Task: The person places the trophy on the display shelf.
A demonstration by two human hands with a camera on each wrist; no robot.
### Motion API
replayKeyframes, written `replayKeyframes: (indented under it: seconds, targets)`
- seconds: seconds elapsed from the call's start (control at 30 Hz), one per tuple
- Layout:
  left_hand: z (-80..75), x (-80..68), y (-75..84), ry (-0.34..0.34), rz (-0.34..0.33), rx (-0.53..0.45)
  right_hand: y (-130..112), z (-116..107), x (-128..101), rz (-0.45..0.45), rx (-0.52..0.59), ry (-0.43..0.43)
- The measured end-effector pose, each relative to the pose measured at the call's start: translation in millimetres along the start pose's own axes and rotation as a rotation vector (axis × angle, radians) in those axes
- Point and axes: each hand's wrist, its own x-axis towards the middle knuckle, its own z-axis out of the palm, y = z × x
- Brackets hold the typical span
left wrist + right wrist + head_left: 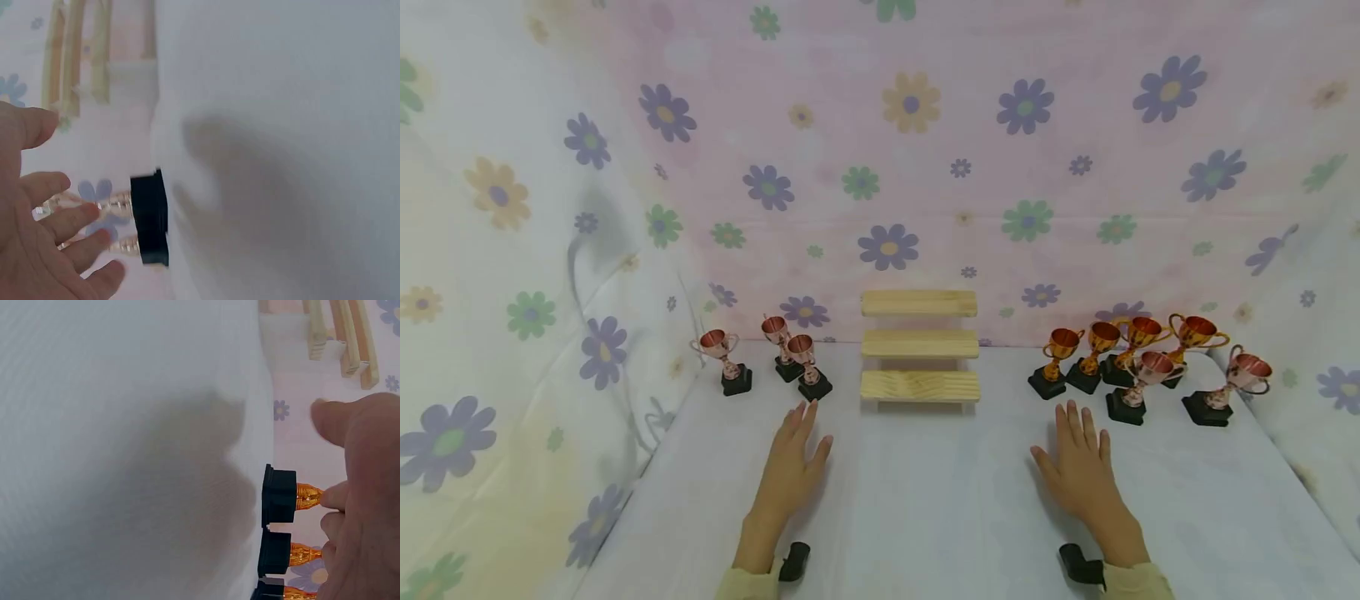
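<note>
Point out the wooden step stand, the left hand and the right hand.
wooden step stand point(920, 386): head view, front face of the lowest step.
left hand point(793, 467): head view, back of the hand.
right hand point(1078, 471): head view, back of the hand.

No text, label, brand, number or sign can be read on the small copper and gold trophy cups point(1138, 354), the pale wooden three-step riser point(920, 346) or the flower-printed cloth backdrop point(925, 150).
</note>
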Motion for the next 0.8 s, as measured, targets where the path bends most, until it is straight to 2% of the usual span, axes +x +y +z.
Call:
replayKeyframes:
  seconds: [0.1, 0.23, 0.43, 0.6, 0.7, 0.8]
  targets:
    - [5.8, 3.8, 9.0, 0.011, -0.068, -0.275, 0.4, -4.3, 4.5, 0.029, 0.073, 0.013]
    - [15.7, 13.1, 21.2, 0.024, -0.222, -0.61, 0.3, -16.8, 13.5, 0.096, 0.204, 0.032]
    - [30.8, 34.1, 28.4, 0.041, -0.441, -0.993, 5.0, -36.8, 28.7, 0.178, 0.34, 0.112]
    - [43.8, 48.9, 25.3, 0.023, -0.58, -1.233, 10.9, -42.8, 43.6, 0.236, 0.433, 0.169]
    - [52.2, 55.0, 23.5, 0.027, -0.6, -1.313, 13.6, -42.3, 51.0, 0.289, 0.495, 0.181]
    - [59.0, 59.4, 23.4, 0.034, -0.605, -1.348, 17.9, -37.6, 56.2, 0.316, 0.533, 0.213]
